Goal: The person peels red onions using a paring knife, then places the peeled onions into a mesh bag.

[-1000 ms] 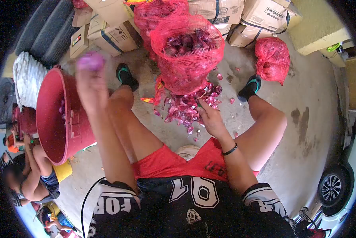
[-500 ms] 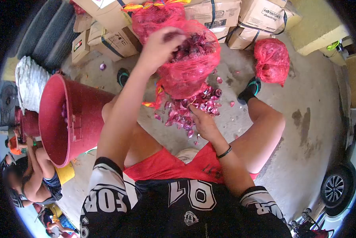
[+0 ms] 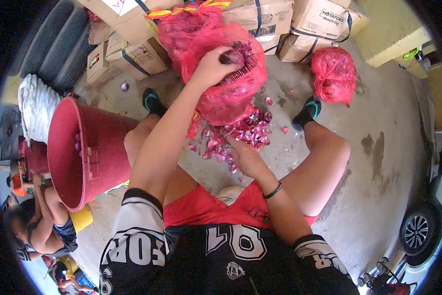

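Note:
My left hand (image 3: 216, 69) is at the mouth of a red mesh sack (image 3: 226, 103), its fingers curled around a dark red onion (image 3: 232, 57). More onions show inside the sack, partly behind my fingers. Lower down, my right hand (image 3: 248, 158) is closed beside a heap of purple onion skins (image 3: 240, 132) on the floor. A small greenish bit shows by its fingertips, too little to name what it grips.
A large red tub (image 3: 108, 152) with some onions inside stands at my left. Behind are another mesh sack (image 3: 191, 27) and strapped cartons (image 3: 319, 22). A filled red sack (image 3: 334, 73) lies by my right foot. A loose onion (image 3: 125, 86) is on the floor; another person (image 3: 48, 221) sits at far left.
My left hand has moved right and down into the sack's mouth and now has an onion in its fingers. My right hand has shifted slightly left and down beside the skins.

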Demonstrator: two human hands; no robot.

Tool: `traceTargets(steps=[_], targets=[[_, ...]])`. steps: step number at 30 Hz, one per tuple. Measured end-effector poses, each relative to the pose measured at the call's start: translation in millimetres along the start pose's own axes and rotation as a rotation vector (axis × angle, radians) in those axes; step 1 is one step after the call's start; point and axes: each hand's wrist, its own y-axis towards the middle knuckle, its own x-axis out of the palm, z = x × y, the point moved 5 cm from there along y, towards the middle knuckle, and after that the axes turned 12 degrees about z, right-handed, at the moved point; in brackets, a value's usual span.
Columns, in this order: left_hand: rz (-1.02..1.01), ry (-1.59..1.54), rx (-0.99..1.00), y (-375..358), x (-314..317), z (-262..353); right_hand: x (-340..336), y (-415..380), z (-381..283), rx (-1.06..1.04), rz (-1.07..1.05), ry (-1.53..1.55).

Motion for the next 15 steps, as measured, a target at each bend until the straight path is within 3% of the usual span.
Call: traceTargets(steps=[3, 6, 9, 13, 15], targets=[[-0.029, -0.845, -0.396, -25, -38, 27, -14, 1, 4, 0.103, -0.012, -0.047], [0.077, -1.342, -0.459, -58, -66, 58, -25, 6, -6, 0.093, 0.010, -0.007], [0.232, -1.623, -0.757, -102, -64, 69, -25, 5, -5, 0.118, 0.029, -0.023], [0.146, -1.612, -0.913, -159, -32, 52, -34, -1, 4, 0.163, 0.057, -0.089], [0.089, -1.473, -0.898, -185, -17, 36, -39, -4, 7, 0.170, 0.084, -0.037]])
